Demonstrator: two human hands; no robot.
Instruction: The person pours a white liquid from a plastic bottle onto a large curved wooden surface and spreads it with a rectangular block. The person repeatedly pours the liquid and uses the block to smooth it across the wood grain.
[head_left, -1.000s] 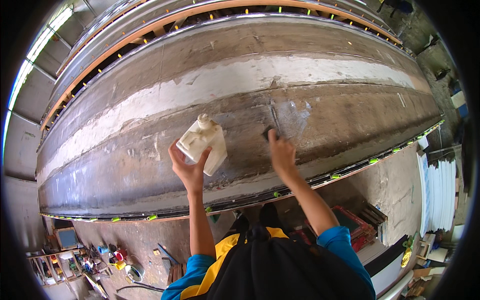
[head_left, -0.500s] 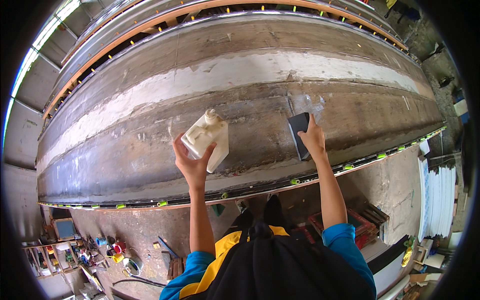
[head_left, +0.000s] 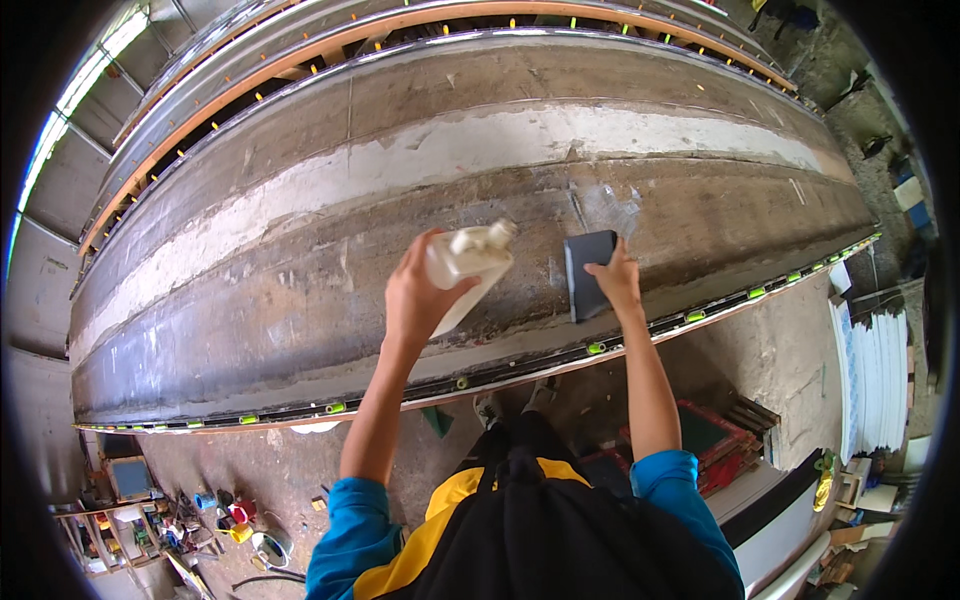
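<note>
My left hand (head_left: 417,295) is wrapped round a white plastic jug (head_left: 473,262), which it holds over a long, curved brown-grey panel (head_left: 330,310). The jug leans with its neck toward the right; I cannot tell whether liquid leaves it. Beside it, my right hand (head_left: 617,280) grips the right edge of a dark grey rectangular block (head_left: 587,272) with a paler edge along its left side. The block stands tilted at the panel's surface, just short of the jug. Pale smears (head_left: 612,207) mark the panel beyond the block.
A white band (head_left: 430,155) runs along the panel. Green clips (head_left: 597,348) line its near edge. Another long structure with an orange-brown rail (head_left: 330,45) lies beyond. Buckets and tools (head_left: 240,520) clutter the floor at lower left; white sheets (head_left: 875,380) stand at right.
My left hand has carried the jug to the right and tipped its neck rightward, toward the block. The block has shifted slightly left and turned its broad face more into view.
</note>
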